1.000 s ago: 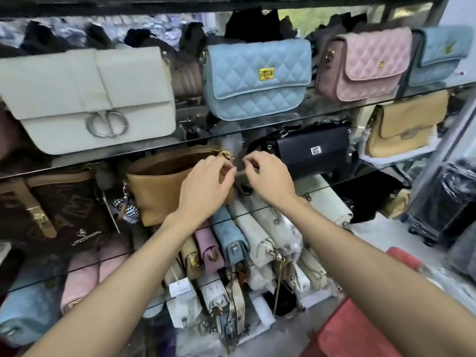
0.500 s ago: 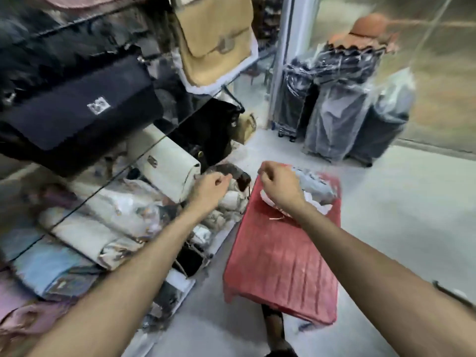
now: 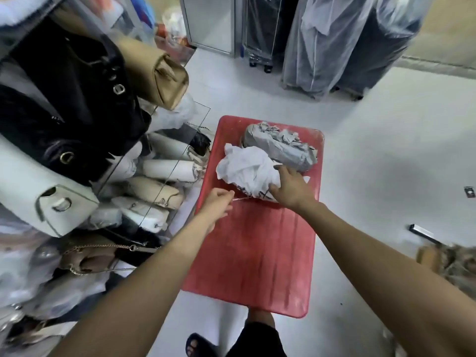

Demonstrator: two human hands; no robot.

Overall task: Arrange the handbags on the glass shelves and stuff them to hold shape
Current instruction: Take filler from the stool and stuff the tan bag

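Observation:
A crumpled white paper wad lies on a red plastic stool, with a grey paper-wrapped bundle just behind it. My right hand reaches onto the white wad's near side, fingers spread against it. My left hand is curled and pinches a thin string that runs toward the wad. Handbags fill the glass shelves on the left: a black bag, a tan bag and a white bag.
Lower shelf levels hold rolled white and beige bags and a chain-strap bag. Plastic-covered suitcases stand at the back. A flat dark item lies on the pale floor at right. My foot is under the stool's near edge.
My view swung from the shelves down to the red stool. Both hands left the tan bag on the shelf and came to the white paper wad.

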